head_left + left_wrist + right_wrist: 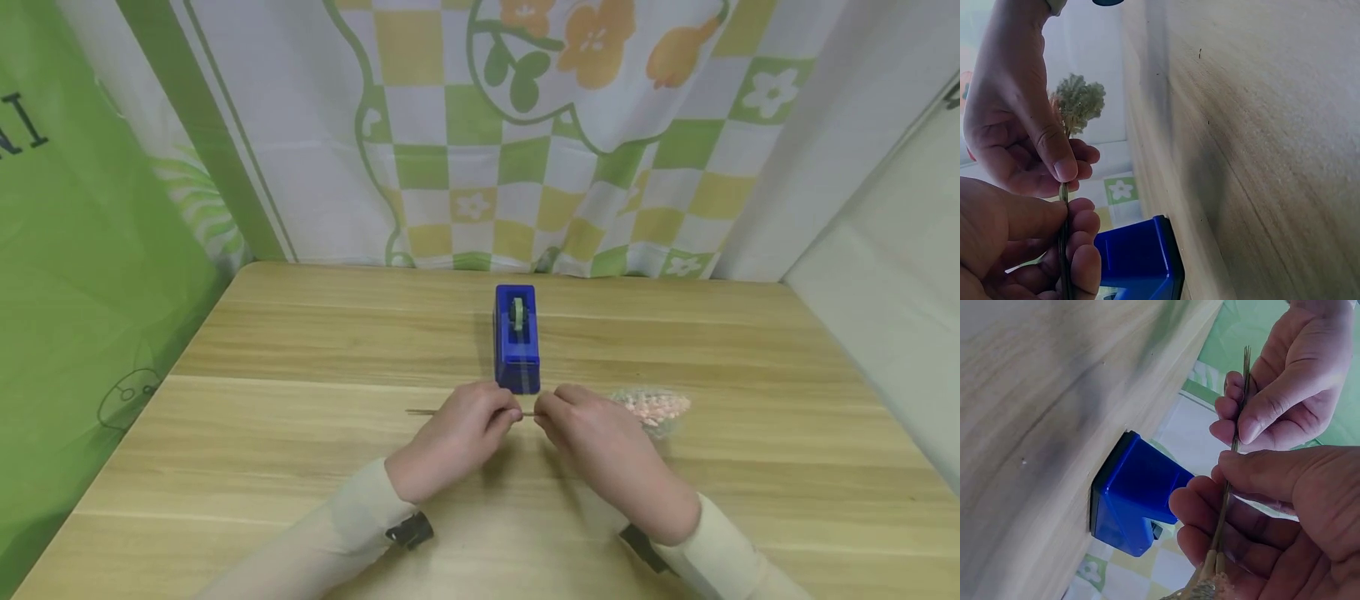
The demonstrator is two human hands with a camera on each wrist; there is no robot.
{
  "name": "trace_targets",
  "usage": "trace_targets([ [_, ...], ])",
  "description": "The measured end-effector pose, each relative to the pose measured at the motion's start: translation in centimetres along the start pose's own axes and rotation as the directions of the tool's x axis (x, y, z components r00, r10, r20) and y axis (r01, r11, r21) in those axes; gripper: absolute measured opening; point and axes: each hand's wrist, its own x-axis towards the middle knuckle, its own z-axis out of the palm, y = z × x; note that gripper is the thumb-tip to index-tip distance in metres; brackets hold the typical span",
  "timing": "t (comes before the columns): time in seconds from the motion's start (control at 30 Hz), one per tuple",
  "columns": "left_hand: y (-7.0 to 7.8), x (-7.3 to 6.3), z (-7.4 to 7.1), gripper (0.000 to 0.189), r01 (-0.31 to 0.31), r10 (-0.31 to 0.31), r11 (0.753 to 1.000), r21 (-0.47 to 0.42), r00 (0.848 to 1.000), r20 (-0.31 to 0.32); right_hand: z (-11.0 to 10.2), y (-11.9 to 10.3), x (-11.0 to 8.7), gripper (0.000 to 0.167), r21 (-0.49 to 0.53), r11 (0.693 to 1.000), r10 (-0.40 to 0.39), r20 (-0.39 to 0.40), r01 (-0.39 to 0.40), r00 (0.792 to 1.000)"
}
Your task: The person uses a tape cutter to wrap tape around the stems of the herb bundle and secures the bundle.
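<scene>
Both hands hold one small bunch of dried-looking flowers by its thin stems, over the table. In the head view the left hand (468,425) pinches the stems (420,412) between thumb and fingers, and their bare ends stick out to the left. Close beside it, the right hand (596,437) grips the stems nearer the blooms, thumb on top and fingers curled beneath. The pink and whitish flower heads (660,408) point right, partly behind the right hand. A short piece of stem (1235,442) shows between the two hands in the right wrist view.
A blue tape dispenser (517,367) with a roll of tape (518,313) stands just beyond the hands on the wooden table (300,350). Behind the table hangs a checked, flowered curtain (480,167); green cloth (97,250) hangs at the left.
</scene>
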Motion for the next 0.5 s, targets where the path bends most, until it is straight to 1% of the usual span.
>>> trace_targets([
  [0.1,0.01,0.0,-0.01,0.012,-0.001,0.001,1.0,-0.004,1.0,-0.011,-0.08,-0.11,0.19,0.013,-0.004,1.0,0.012,0.024,-0.012,1.0],
  [0.17,0.05,-0.04,-0.11,0.012,0.011,-0.011,1.0,-0.006,1.0,-0.014,-0.12,-0.16,0.31,0.013,-0.003,1.0,0.013,0.031,-0.013,0.999],
  [0.3,0.14,-0.1,-0.29,0.012,0.031,-0.031,0.999,-0.012,0.999,-0.015,-0.08,-0.16,0.36,0.007,-0.004,1.0,0.001,0.018,-0.001,1.0],
  [0.5,-0.03,-0.07,-0.23,0.013,0.043,-0.043,0.999,-0.027,0.999,-0.004,0.19,0.02,0.29,0.002,0.009,1.0,-0.009,0.004,0.009,1.0],
])
